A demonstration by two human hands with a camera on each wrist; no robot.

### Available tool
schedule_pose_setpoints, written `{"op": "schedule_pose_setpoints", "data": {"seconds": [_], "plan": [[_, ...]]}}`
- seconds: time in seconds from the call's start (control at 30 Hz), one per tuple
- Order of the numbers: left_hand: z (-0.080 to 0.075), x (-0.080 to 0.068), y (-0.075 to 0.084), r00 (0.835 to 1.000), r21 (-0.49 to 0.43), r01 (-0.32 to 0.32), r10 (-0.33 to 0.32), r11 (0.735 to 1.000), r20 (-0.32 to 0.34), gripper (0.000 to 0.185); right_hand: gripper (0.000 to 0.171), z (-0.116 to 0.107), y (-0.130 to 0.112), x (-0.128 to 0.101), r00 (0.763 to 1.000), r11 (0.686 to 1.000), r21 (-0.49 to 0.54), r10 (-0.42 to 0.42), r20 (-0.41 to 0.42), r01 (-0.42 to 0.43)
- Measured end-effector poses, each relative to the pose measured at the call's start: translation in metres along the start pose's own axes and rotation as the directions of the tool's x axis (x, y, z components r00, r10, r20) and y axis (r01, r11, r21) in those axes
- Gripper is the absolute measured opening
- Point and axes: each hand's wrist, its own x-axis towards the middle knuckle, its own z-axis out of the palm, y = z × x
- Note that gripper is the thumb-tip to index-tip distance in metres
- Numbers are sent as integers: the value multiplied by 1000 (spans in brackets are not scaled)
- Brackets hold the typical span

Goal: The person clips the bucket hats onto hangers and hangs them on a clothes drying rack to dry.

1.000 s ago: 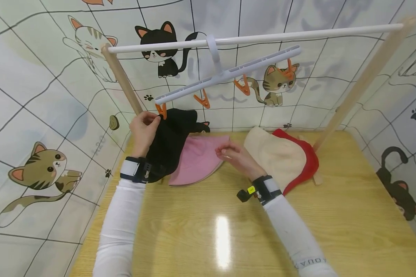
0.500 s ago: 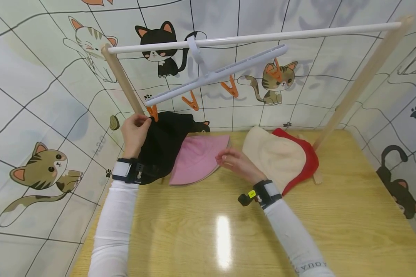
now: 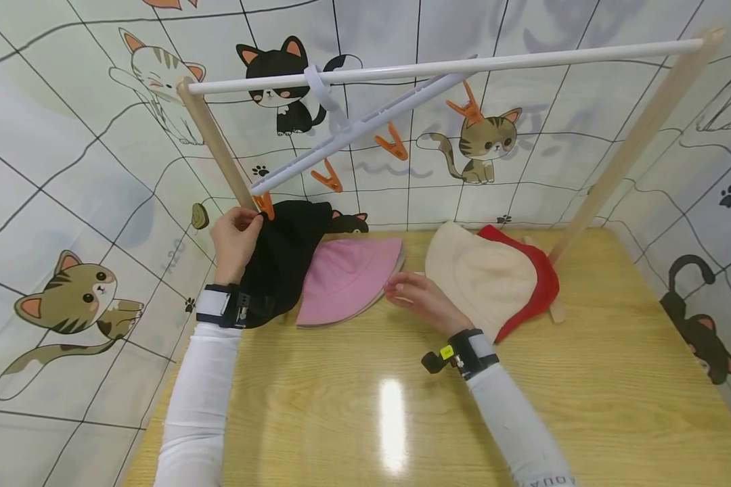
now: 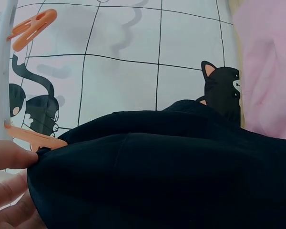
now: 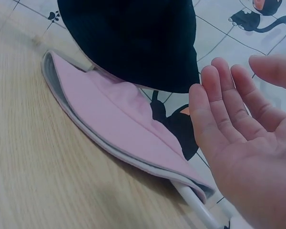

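Pinching the top edge of the black hat (image 3: 286, 257), the left hand (image 3: 234, 238) is holding it up at the far left of the table (image 3: 615, 379), right at the lowest orange clip (image 3: 264, 203) of the white hanger (image 3: 353, 128). In the left wrist view the fingertips (image 4: 9, 155) are lying against the corner of the black cloth, and the clip is touching the same corner just above them. I cannot tell whether the clip is already biting the cloth. The hat is hanging down from the fingers in front of the left wrist.

The right hand (image 3: 417, 297) is resting low over the table, near the right edge of the pink hat (image 3: 350, 277). Its fingers (image 5: 219, 105) are lying straight and relaxed, gripping nothing, just beside the pink brim but not clearly touching it.

The pink hat is lying flat on the table, partly under the black hat. Further right, a cream hat (image 3: 481, 270) is lying on a red hat (image 3: 539, 284). The hanger is hanging tilted from the white rail (image 3: 524, 59), its left end low.
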Motion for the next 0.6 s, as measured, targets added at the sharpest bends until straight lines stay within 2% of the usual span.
{"op": "schedule_pose_setpoints", "data": {"seconds": [0.17,0.3,0.47,0.6], "plan": [[0,0,-1,999,40,-47,47,998,0,21,22,-1,3,-1,1000,1000,-4,8,-30,-8],[2,-3,4,991,71,-132,133,989,-6,20,21,-1,3,-2,998,1000,10,21,-51,-21],[5,-9,17,964,169,-253,263,953,-39,25,26,1,3,-1,998,999,22,28,-64,-26],[8,-15,29,939,211,-313,334,926,-75,24,34,2,4,-1,997,1000,9,27,-66,-27]]}}
